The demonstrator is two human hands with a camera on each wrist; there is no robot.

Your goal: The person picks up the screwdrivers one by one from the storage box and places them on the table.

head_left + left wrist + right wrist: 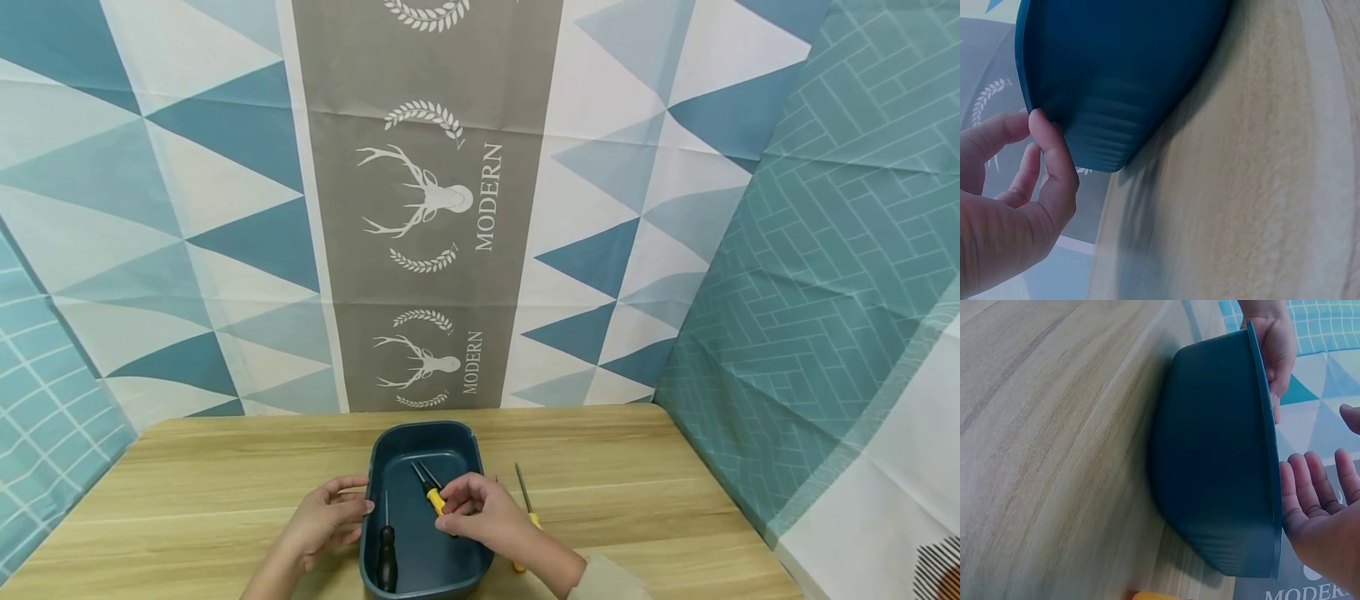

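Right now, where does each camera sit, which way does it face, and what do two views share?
Head: on the head, facing forward and down at the blue tray, table and patterned backdrop; left hand and right hand show.
Left wrist: on that wrist, facing the tray's outer side and table; left hand shows.
Right wrist: on that wrist, facing the tray's outer side; right hand near, left hand beyond.
Shared: head and right wrist show both hands.

Table (pixel 225 500): pale, streaky wood
Tray (pixel 417 546): dark blue, on the table
Screwdriver (pixel 534 519): yellow-handled, right of the tray
Second handle (pixel 519 567): yellow, nearer the tray, partly hidden
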